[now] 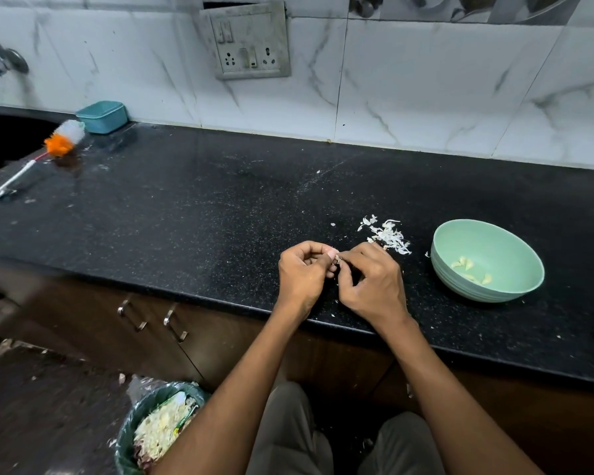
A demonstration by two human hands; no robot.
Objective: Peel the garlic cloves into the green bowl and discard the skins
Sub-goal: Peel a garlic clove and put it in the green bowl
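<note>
Over the front part of the black counter [203, 207], my left hand [304, 272] and my right hand [371, 286] meet. Between their fingertips is a small pinkish garlic clove [334, 255]; both hands pinch it. Just behind my right hand lies a pile of white garlic skins [388, 234]. The green bowl [515, 293] stands to the right on the counter and holds several peeled cloves [470, 267]. A lined bin [131, 437] on the floor at the lower left is full of skins and scraps.
A bottle brush [45, 156] with orange and white bristles lies at the far left near a dark sink [4, 138]. A teal box [102, 116] stands against the tiled wall. Cabinet handles [151, 318] sit below the counter edge.
</note>
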